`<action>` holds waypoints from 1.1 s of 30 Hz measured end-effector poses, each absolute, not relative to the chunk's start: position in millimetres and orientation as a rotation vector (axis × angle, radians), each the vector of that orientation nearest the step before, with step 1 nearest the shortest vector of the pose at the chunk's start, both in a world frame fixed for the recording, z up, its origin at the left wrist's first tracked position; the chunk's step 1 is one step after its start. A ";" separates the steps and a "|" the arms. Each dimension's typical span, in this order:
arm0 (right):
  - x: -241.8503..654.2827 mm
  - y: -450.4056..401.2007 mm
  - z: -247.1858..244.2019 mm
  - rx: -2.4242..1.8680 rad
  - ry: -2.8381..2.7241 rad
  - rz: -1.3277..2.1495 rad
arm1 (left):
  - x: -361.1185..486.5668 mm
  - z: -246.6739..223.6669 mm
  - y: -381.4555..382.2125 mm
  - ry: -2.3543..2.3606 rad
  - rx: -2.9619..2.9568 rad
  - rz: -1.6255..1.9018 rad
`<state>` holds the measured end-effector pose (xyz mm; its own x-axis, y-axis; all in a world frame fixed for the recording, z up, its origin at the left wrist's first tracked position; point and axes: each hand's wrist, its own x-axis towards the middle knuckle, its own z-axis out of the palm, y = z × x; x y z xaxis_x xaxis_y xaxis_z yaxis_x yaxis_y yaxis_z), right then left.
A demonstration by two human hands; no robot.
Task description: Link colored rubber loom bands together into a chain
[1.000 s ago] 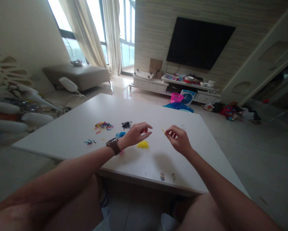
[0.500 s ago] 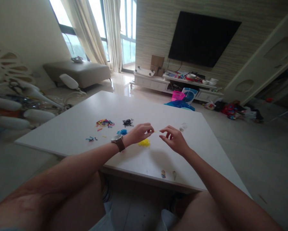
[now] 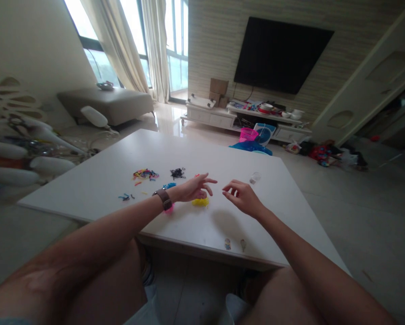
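My left hand (image 3: 198,187), with a brown-strapped watch on its wrist, hovers over a yellow pile (image 3: 200,202) of small pieces that look like rubber bands. Its fingers are spread and I see nothing in them. To the right, my right hand (image 3: 241,196) is in the air, fingers curved, with a narrow gap between thumb and fingertips. A blue pile (image 3: 169,185) and a pink pile (image 3: 169,209) lie beside my left wrist. Farther off are a black pile (image 3: 177,173) and a mixed-colour pile (image 3: 145,174).
A small clear object (image 3: 255,178) lies on the white table (image 3: 195,153) beyond my right hand. Two small flat figures, one a colourful charm (image 3: 227,244), are by the near edge. A pink basket (image 3: 248,134) stands beyond the table, before a low TV cabinet (image 3: 209,118).
My left hand has let go its pinch on a small yellow piece, and its fingers have spread over the yellow pile. The gap between the right hand's thumb and fingers has narrowed.
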<state>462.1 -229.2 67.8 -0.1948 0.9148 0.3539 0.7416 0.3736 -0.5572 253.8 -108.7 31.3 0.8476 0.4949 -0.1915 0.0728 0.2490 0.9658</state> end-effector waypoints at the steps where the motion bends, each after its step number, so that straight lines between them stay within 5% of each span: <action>1: 460.1 -229.6 67.2 -1.409 -2.006 0.360 | 254.0 35.2 -114.5 0.485 1.188 0.263; 18: 419.4 -232.1 51.8 -1.335 -2.086 0.570 | 266.3 42.7 -156.6 0.412 1.082 0.235; 33: 454.6 -219.3 47.0 -1.547 -1.393 0.893 | 255.9 44.9 -139.1 0.340 2.336 0.879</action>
<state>454.6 -219.3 47.0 0.1248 0.9917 0.0313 0.3858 -0.0194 -0.9224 255.9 -139.1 44.9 0.7465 0.4305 0.5074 0.0236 -0.7792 0.6263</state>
